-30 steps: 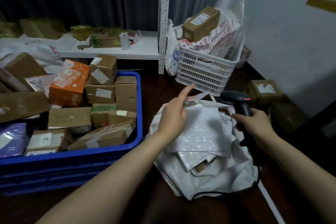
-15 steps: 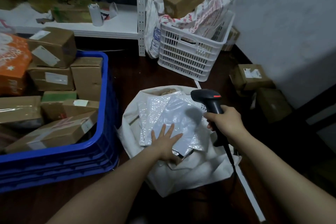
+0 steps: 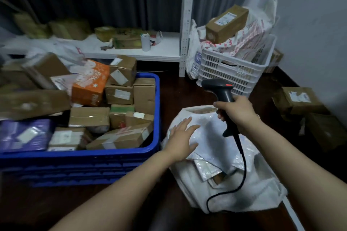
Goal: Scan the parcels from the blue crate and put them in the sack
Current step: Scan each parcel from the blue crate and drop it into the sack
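At six o'clock in the sack (image 3: 234, 195), just under the left hand (image 3: 181, 141), lie grey plastic mailer parcels (image 3: 212, 133): probably light, limp and slippery, best pinched at an edge. At nine o'clock from the sack the blue crate (image 3: 90, 157) holds taped cardboard boxes (image 3: 120, 138) (stiffer, likely heavier), better gripped across opposite sides. Left grip is spread flat, empty; right hand (image 3: 237, 111) is wrapped around the scanner (image 3: 220, 90). Behind, at twelve o'clock, stands a white basket (image 3: 231, 73).

Dark floor (image 3: 174, 95) carries blue crate (image 3: 112, 157), white sack (image 3: 244, 189), white basket (image 3: 231, 73), two cardboard boxes (image 3: 298, 99) at right.
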